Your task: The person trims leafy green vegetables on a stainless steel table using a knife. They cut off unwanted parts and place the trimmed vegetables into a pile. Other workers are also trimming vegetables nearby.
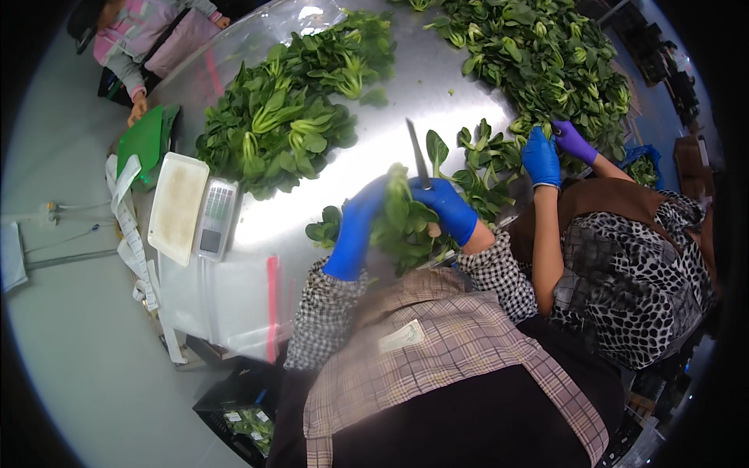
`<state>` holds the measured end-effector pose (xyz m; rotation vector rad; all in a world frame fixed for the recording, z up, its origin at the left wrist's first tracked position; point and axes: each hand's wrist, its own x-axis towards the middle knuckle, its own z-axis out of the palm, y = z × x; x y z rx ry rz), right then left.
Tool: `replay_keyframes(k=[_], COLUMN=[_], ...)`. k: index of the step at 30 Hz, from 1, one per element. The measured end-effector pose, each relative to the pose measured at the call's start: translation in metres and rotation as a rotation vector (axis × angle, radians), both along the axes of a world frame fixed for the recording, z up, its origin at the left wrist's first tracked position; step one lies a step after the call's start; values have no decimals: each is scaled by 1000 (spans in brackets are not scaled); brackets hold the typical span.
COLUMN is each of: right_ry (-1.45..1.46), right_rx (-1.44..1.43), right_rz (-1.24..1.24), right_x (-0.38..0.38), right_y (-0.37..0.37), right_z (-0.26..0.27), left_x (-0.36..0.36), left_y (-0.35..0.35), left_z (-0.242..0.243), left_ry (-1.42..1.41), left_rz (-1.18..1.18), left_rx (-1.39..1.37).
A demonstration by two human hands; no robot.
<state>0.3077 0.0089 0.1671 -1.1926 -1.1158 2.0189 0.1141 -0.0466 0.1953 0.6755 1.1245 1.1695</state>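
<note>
Both of my hands wear blue gloves and meet over the near edge of a metal table (409,105). My left hand (364,216) is closed around a head of bok choy (399,202), its pale base up and its leaves hanging down. In my right hand (447,207) is a knife (418,149) with its blade pointing away from me; the fingers also lie against the bok choy. The leaves are slightly blurred. More loose bok choy (483,155) lies just right of the knife, and a few leaves (325,227) rest left of my left hand.
A bok choy pile (275,123) sits left, a larger heap (538,58) far right. At left are a scale (216,219) with a cream tray (177,207), plastic bags (234,304) and a green device (140,143). A co-worker's gloved hands (541,158) work close right; another person (149,44) stands far left.
</note>
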Motion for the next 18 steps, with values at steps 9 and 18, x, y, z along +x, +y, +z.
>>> replay_keyframes(k=[9, 18], right_ry=[-370, -620], right_rx=[392, 761], right_rz=[-48, 283], right_x=[-6, -32], right_y=[-2, -13], right_z=[8, 6], left_x=[-32, -31], left_y=[-30, -48], left_z=[-52, -47], left_ry=[-6, 20], left_rz=[-44, -136], left_rx=[-128, -115])
